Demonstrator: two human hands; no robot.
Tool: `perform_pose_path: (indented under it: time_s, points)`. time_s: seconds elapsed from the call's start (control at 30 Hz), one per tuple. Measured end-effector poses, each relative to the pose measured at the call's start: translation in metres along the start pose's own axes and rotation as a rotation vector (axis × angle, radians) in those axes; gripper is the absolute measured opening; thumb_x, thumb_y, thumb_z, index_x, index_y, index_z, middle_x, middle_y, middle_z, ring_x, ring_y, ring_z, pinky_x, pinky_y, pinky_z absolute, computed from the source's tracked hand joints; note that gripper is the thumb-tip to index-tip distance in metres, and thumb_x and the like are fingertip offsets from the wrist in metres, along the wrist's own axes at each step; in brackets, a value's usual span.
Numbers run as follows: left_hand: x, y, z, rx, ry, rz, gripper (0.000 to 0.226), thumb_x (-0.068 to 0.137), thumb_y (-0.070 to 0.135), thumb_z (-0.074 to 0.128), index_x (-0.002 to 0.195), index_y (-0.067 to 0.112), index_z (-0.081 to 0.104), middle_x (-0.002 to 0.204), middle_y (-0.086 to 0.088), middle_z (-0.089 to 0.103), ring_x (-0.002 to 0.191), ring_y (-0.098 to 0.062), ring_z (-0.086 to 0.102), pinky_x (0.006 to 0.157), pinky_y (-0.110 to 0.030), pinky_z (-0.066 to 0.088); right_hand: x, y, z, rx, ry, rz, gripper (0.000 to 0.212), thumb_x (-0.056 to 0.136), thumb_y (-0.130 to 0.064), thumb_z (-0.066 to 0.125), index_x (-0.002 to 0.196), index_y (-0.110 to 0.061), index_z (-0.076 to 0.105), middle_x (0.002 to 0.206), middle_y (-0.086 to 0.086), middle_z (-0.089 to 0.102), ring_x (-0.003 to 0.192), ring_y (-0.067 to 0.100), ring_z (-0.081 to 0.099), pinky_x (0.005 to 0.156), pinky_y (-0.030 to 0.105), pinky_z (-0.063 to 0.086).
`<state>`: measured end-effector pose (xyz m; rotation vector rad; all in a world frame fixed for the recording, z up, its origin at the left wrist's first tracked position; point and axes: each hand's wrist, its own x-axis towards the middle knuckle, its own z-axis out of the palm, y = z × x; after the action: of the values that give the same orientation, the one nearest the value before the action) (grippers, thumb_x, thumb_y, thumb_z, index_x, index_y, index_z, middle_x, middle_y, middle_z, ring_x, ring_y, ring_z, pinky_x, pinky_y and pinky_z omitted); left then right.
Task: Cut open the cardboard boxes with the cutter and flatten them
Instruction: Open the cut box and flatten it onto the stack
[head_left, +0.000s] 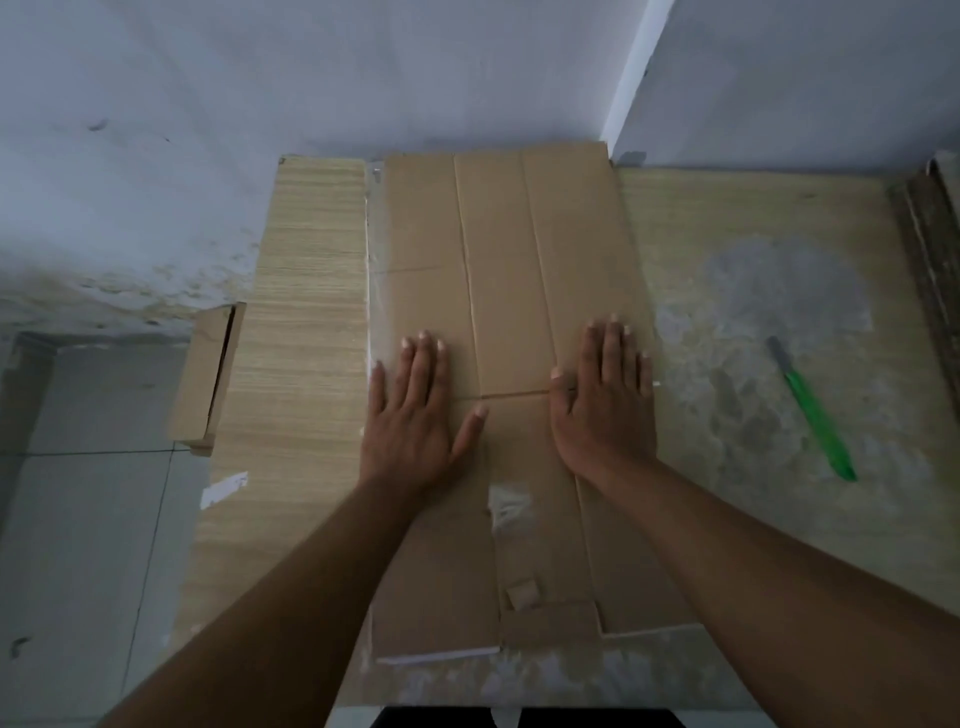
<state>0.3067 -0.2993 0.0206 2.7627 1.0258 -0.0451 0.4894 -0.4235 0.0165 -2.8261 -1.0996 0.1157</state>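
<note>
Flattened cardboard box (501, 270) lies lengthwise on the wooden table (311, 312), far end against the wall, a patch of clear tape (510, 506) on its near half. Left hand (415, 415) and right hand (602, 405) both press palm-down on it side by side, a crease line running between them; fingers straight and spread, neither grip holding anything. Green cutter (810, 410) lies on the table well to the right, untouched; second cardboard box (205, 379) sits at the table's left edge, unflattened.
</note>
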Motion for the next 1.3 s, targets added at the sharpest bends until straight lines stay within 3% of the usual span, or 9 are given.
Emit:
perform_pose_path:
  time_s: [0.17, 0.37, 0.5, 0.57, 0.67, 0.7, 0.9, 1.13, 1.3]
  points:
    - [0.085, -0.004, -0.014, 0.025, 0.008, -0.142, 0.096, 0.096, 0.074, 0.014, 0.164, 0.006, 0.006, 0.172, -0.018, 0.008, 0.159, -0.031, 0.004, 0.128, -0.052, 0.008, 0.045, 0.005, -0.002, 0.023, -0.08, -0.12, 0.079, 0.097, -0.052, 0.02, 0.159, -0.004, 0.009, 0.168, 0.014, 0.002, 0.155, 0.027, 0.001, 0.126, 0.044, 0.003]
    - [0.105, 0.002, -0.012, 0.014, 0.057, -0.203, 0.095, 0.098, 0.075, 0.015, 0.164, 0.011, -0.006, 0.172, -0.015, -0.006, 0.159, -0.026, -0.01, 0.129, -0.049, 0.005, 0.134, -0.03, -0.005, 0.042, -0.101, -0.044, 0.073, 0.102, -0.048, 0.025, 0.16, -0.009, 0.008, 0.167, 0.016, -0.003, 0.154, 0.03, -0.007, 0.124, 0.048, -0.003]
    - [0.104, 0.002, -0.01, 0.04, 0.071, -0.205, 0.095, 0.099, 0.075, 0.017, 0.165, 0.011, -0.005, 0.173, -0.014, -0.006, 0.159, -0.025, -0.011, 0.129, -0.049, 0.007, 0.186, -0.052, -0.005, 0.045, -0.107, -0.343, 0.067, 0.103, -0.045, 0.023, 0.16, -0.012, 0.009, 0.168, 0.011, 0.001, 0.155, 0.025, -0.003, 0.125, 0.046, -0.002]
    - [0.105, 0.003, -0.009, 0.044, 0.081, -0.208, 0.094, 0.099, 0.074, 0.02, 0.165, 0.011, -0.001, 0.173, -0.014, -0.003, 0.16, -0.025, -0.009, 0.129, -0.049, 0.008, 0.221, -0.054, -0.006, 0.079, -0.068, -0.258, 0.068, 0.103, -0.044, 0.024, 0.16, -0.009, 0.011, 0.168, 0.013, 0.005, 0.155, 0.028, 0.003, 0.125, 0.045, 0.003]
    - [0.104, 0.004, -0.008, 0.041, 0.093, -0.209, 0.094, 0.099, 0.073, 0.024, 0.165, 0.01, 0.001, 0.173, -0.015, 0.0, 0.16, -0.026, -0.007, 0.129, -0.049, 0.008, 0.249, -0.064, -0.004, 0.117, 0.016, 0.07, 0.07, 0.101, -0.038, 0.029, 0.156, 0.003, 0.017, 0.164, 0.023, 0.014, 0.152, 0.037, 0.013, 0.124, 0.048, 0.01]
    - [0.105, 0.003, -0.008, 0.042, 0.096, -0.211, 0.095, 0.099, 0.073, 0.025, 0.165, 0.01, 0.002, 0.173, -0.015, 0.001, 0.16, -0.026, -0.006, 0.129, -0.049, 0.009, 0.249, -0.075, -0.003, 0.117, 0.011, 0.076, 0.069, 0.101, -0.037, 0.029, 0.155, 0.004, 0.018, 0.163, 0.024, 0.014, 0.151, 0.038, 0.012, 0.123, 0.049, 0.01]
    - [0.105, 0.004, -0.008, 0.047, 0.099, -0.222, 0.094, 0.098, 0.072, 0.026, 0.165, 0.009, 0.006, 0.173, -0.015, 0.003, 0.16, -0.026, -0.003, 0.128, -0.049, 0.012, 0.25, -0.128, 0.001, 0.133, -0.104, -0.569, 0.056, 0.105, -0.033, 0.028, 0.158, -0.014, 0.025, 0.167, 0.007, 0.016, 0.154, 0.024, 0.009, 0.125, 0.041, 0.003]
    - [0.104, 0.004, -0.008, 0.062, 0.116, -0.23, 0.094, 0.098, 0.071, 0.03, 0.165, 0.009, 0.01, 0.172, -0.015, 0.006, 0.16, -0.026, -0.001, 0.128, -0.048, 0.013, 0.272, -0.16, -0.006, 0.13, -0.254, -0.804, 0.052, 0.107, -0.032, 0.027, 0.159, -0.024, 0.024, 0.167, -0.004, 0.014, 0.154, 0.015, 0.008, 0.123, 0.035, 0.003]
    - [0.106, 0.002, -0.004, 0.073, 0.134, -0.224, 0.095, 0.097, 0.072, 0.031, 0.165, 0.01, 0.01, 0.172, -0.016, 0.007, 0.16, -0.028, 0.001, 0.128, -0.049, 0.013, 0.283, -0.117, -0.004, 0.065, -0.122, -0.639, 0.054, 0.105, -0.038, 0.026, 0.157, -0.023, 0.027, 0.167, 0.002, 0.017, 0.153, 0.022, 0.012, 0.123, 0.042, 0.009]
